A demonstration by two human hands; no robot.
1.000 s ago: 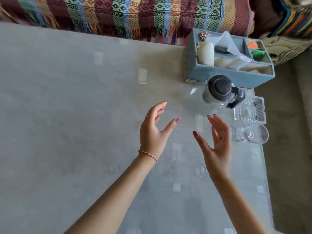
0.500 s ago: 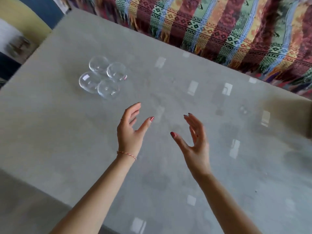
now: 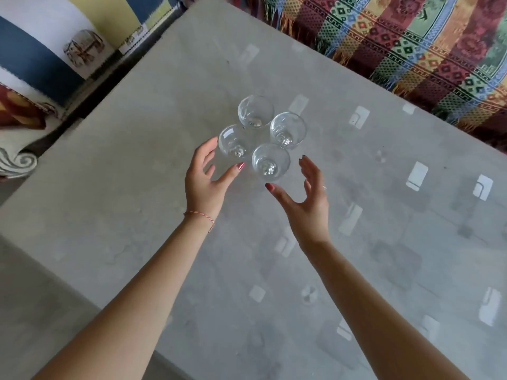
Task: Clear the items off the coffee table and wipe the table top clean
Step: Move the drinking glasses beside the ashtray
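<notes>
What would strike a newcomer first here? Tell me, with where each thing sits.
Four clear glasses stand clustered tightly on the grey table top, near its middle. The left hand and right hand, both open, reach in from either side of the nearest glass. A bright striped woven throw lies along the table's far edge.

arms bare, no sleeves | L wrist: thin red/multicolour string bracelet (image 3: 199, 216) | nails: red polish | R: ring

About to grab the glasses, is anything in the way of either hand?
Nothing visible. The left hand and right hand are open on either side of the four glasses, with only bare table top between.
</notes>
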